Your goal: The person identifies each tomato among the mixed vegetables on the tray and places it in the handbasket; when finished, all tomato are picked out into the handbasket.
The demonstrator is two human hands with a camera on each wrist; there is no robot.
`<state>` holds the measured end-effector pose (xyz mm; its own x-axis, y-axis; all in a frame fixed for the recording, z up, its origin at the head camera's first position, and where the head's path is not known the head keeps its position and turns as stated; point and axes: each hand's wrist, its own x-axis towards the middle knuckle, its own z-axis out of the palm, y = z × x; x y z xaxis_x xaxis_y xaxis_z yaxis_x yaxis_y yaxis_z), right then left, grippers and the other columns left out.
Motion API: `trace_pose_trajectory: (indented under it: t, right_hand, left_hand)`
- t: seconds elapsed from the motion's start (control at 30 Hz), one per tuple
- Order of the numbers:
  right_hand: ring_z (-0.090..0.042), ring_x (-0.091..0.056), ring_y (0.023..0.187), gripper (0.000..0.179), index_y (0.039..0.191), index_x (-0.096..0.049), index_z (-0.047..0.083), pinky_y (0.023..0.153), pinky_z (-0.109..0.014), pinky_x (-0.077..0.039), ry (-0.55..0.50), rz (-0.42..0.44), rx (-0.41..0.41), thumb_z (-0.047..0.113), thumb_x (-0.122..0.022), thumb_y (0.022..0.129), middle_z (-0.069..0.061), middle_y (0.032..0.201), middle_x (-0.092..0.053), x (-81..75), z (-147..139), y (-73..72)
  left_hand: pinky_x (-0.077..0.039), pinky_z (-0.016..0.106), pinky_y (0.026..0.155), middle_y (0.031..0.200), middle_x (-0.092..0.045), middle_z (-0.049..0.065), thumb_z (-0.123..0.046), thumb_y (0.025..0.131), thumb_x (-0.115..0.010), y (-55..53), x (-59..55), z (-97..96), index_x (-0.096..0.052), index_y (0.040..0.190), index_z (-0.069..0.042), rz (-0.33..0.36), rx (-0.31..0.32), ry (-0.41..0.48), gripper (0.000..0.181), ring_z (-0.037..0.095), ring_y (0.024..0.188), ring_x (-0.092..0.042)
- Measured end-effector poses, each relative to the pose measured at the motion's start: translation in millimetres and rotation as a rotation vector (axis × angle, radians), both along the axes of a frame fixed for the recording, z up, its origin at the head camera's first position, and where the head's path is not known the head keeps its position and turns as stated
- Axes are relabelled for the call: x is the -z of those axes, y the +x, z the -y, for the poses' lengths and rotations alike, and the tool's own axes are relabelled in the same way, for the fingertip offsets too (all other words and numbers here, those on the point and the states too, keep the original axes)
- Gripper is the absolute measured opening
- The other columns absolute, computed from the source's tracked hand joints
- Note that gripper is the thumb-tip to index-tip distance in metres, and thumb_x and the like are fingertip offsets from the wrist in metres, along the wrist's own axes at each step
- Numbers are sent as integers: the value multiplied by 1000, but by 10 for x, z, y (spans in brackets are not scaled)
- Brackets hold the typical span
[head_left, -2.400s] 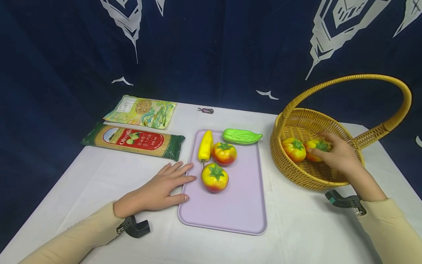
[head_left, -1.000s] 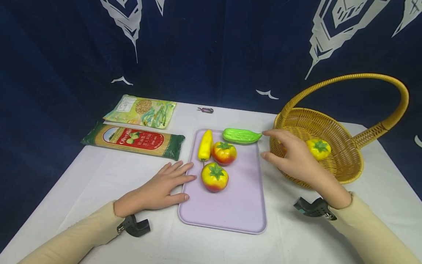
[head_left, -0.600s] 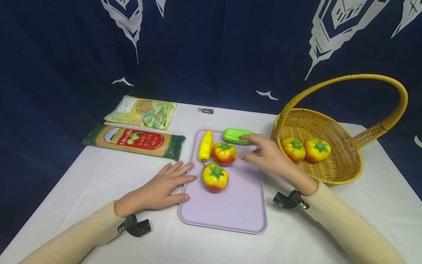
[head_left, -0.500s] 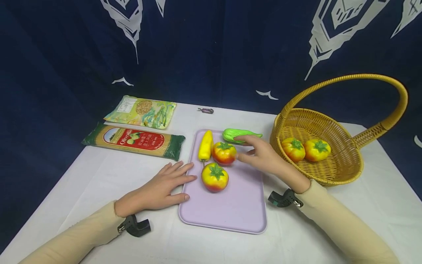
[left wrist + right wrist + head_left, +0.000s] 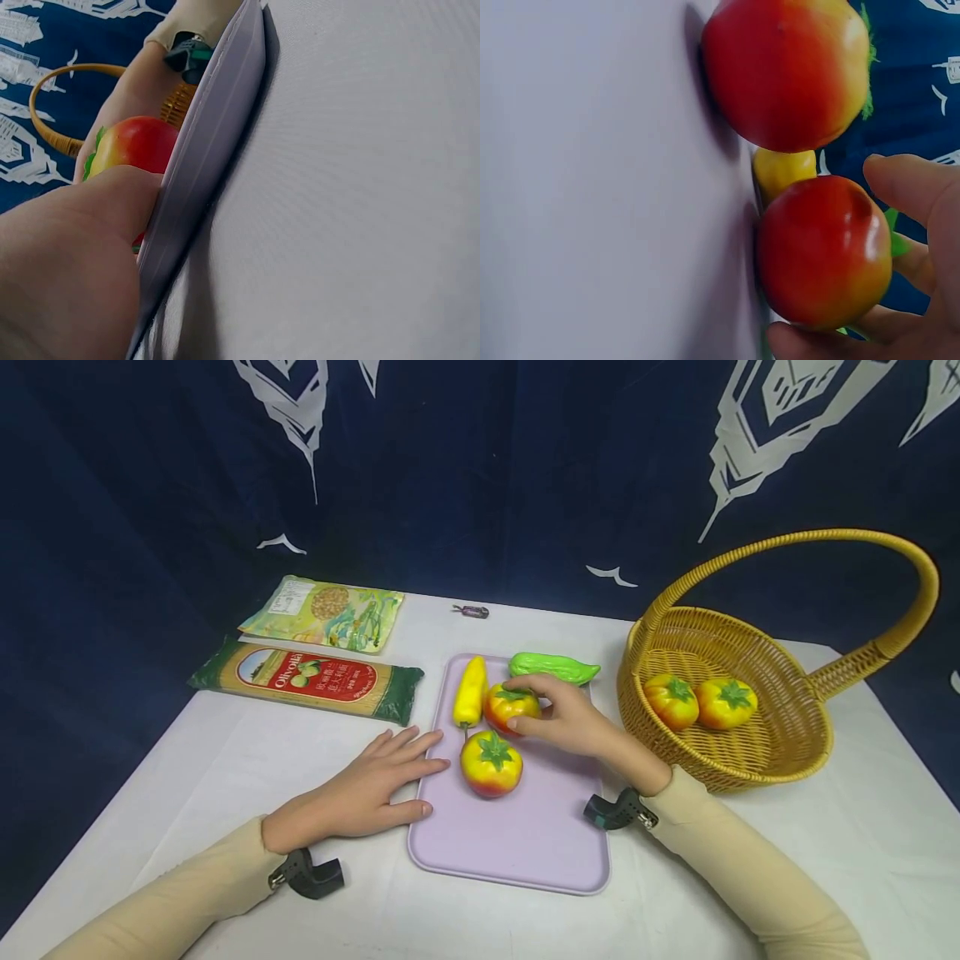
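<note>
The right hand curls its fingers around a red-and-yellow tomato on a lilac tray, whose edge the left hand touches with fingers spread, while beyond the left hand lies a pasta packet reading "Olivoilà" beside Chinese characters, and right of the right hand stands a wicker basket.

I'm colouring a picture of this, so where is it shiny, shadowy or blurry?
Right wrist view: white shine on the lower tomato, soft shadows on the tray; left wrist view: a dark shadow on the table along the tray's edge, and the left hand looks blurry; head view: light fairly even on the table, dark curtain behind.
</note>
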<state>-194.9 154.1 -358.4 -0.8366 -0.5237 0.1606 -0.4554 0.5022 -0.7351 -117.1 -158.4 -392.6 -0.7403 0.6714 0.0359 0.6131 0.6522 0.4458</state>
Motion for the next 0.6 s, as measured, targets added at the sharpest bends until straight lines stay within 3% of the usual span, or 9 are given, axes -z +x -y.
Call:
trace_pose_trajectory:
  t: [0.23,0.6]
  right_hand:
    - [-26,-58,108,51,135,-63,6,87,-34,-49,21,-42,5,14,-79,87,-17,139,-63,49,35,-2]
    - [-28,-58,114,52,136,-62,7,98,-41,-47,25,-44,15,13,-78,87,-17,141,-61,62,45,-9]
  left_hand:
    - [-15,69,125,168,-32,7,-44,96,-63,-6,13,-1,-56,147,-23,1,1,-2,56,42,156,-24]
    - [-14,68,125,168,-32,6,-45,96,-63,-12,22,2,-56,147,-24,-3,2,-3,56,42,156,-24]
